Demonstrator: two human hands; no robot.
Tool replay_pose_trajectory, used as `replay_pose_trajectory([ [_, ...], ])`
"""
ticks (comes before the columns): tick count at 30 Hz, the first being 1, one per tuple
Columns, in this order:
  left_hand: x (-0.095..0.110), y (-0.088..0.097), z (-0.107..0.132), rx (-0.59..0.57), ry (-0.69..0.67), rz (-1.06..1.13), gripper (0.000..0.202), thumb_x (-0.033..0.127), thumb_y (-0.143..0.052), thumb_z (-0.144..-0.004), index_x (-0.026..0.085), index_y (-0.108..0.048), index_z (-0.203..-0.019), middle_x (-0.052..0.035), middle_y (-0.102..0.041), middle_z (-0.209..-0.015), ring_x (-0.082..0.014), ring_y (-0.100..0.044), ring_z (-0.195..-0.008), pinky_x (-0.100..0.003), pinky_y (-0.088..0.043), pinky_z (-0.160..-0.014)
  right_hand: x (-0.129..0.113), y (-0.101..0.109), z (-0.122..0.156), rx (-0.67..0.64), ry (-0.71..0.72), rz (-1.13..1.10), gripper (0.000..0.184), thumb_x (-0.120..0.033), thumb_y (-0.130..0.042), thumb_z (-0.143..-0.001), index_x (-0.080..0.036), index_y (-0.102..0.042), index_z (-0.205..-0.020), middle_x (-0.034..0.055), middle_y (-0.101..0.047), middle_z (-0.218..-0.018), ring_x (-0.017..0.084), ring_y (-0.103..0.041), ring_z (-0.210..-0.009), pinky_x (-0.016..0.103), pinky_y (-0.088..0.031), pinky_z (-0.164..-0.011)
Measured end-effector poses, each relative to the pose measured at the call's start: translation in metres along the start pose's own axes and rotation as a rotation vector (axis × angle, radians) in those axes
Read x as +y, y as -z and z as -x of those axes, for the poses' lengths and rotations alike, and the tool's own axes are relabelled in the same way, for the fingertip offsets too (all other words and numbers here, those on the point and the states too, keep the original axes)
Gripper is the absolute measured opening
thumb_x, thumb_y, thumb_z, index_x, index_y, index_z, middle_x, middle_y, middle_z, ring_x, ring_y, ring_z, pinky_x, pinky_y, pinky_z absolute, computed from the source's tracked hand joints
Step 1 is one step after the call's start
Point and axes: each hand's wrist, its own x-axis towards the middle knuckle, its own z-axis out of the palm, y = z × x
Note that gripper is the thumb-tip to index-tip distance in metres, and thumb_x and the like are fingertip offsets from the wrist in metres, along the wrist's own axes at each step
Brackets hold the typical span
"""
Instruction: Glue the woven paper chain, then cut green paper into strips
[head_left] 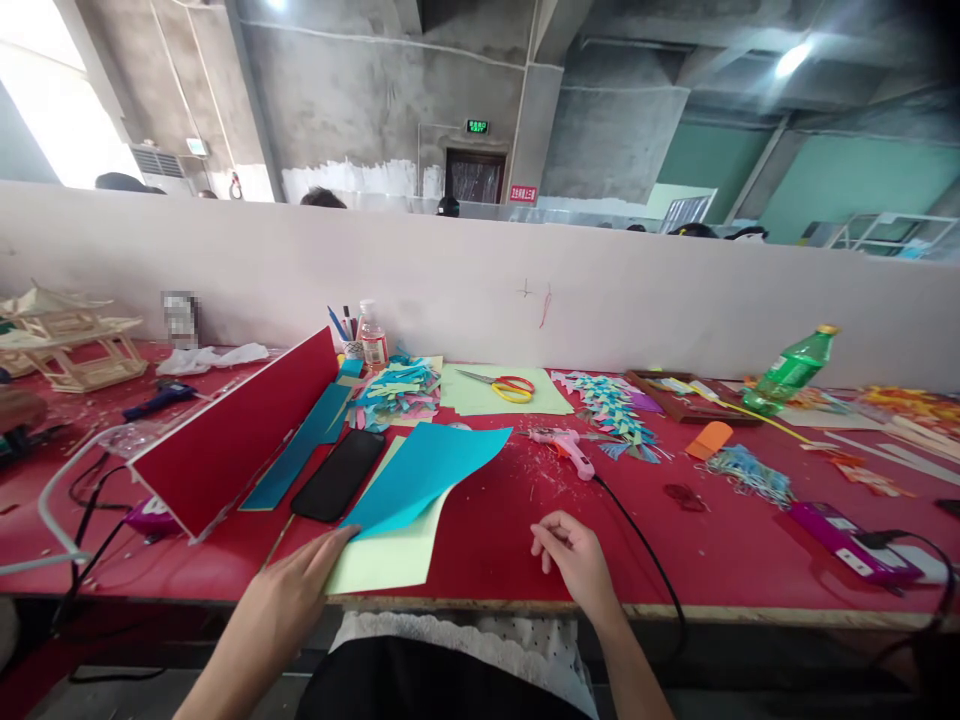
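My left hand is at the near left corner of a bright blue sheet of paper, its fingers closed on the edge. The blue sheet bows upward at its right side. Under it lies a pale green sheet, partly covered. My right hand hovers over the red tabletop to the right of the sheets, fingers loosely bent and apart, holding nothing. A pink hot glue gun with a black cord lies beyond it. Left of the sheets is a black phone, beside blue paper strips.
Yellow-and-red scissors rest on green paper behind. A heap of fringed paper strips lies beside them. A red board stands upright at left. At right are a green bottle and a purple power strip.
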Motion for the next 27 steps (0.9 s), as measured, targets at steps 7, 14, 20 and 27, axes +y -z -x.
replay_pose_trajectory([
  [7, -0.027, 0.031, 0.016, 0.242, -0.029, 0.003, 0.040, 0.012, -0.032, -0.070, 0.018, -0.055, -0.102, -0.0018, -0.069, -0.089, -0.0138, -0.066, -0.069, -0.016, -0.050, -0.059, 0.003, -0.009, -0.015, 0.112, 0.083, -0.093, 0.028, -0.045, -0.056, -0.074, -0.019, -0.056, -0.083, 0.0038, -0.062, -0.076, 0.015, -0.060, -0.069, 0.027, -0.048, -0.065],
  [14, -0.040, 0.043, 0.003, 0.336, 0.106, 0.178, 0.029, 0.035, -0.037, -0.081, 0.016, -0.057, -0.090, -0.0029, -0.068, -0.080, -0.0154, -0.064, -0.072, -0.018, -0.051, -0.064, -0.020, -0.036, -0.040, -0.045, 0.107, -0.219, 0.054, -0.040, -0.067, -0.062, -0.026, -0.052, -0.112, 0.0053, -0.055, -0.119, 0.022, -0.047, -0.113, 0.037, -0.038, -0.094],
  [20, -0.035, 0.054, -0.016, 0.205, 0.542, 0.567, 0.064, 0.071, -0.039, -0.067, 0.010, -0.057, -0.079, -0.0036, -0.064, -0.073, -0.0159, -0.058, -0.069, -0.025, -0.050, -0.069, -0.026, -0.023, -0.042, -0.048, 0.084, -0.256, 0.025, -0.040, -0.064, -0.066, -0.021, -0.063, -0.082, 0.0026, -0.066, -0.082, 0.019, -0.060, -0.077, 0.032, -0.046, -0.073],
  [27, -0.066, 0.029, -0.011, 0.113, 0.837, 0.804, 0.055, 0.066, -0.056, -0.054, 0.012, -0.054, -0.066, 0.0046, -0.055, -0.055, -0.0132, -0.054, -0.061, -0.020, -0.048, -0.058, -0.041, 0.019, -0.025, 0.270, 0.147, 0.046, 0.024, -0.042, -0.059, -0.071, -0.020, -0.052, -0.065, -0.0028, -0.049, -0.056, 0.011, -0.041, -0.052, 0.022, -0.033, -0.049],
])
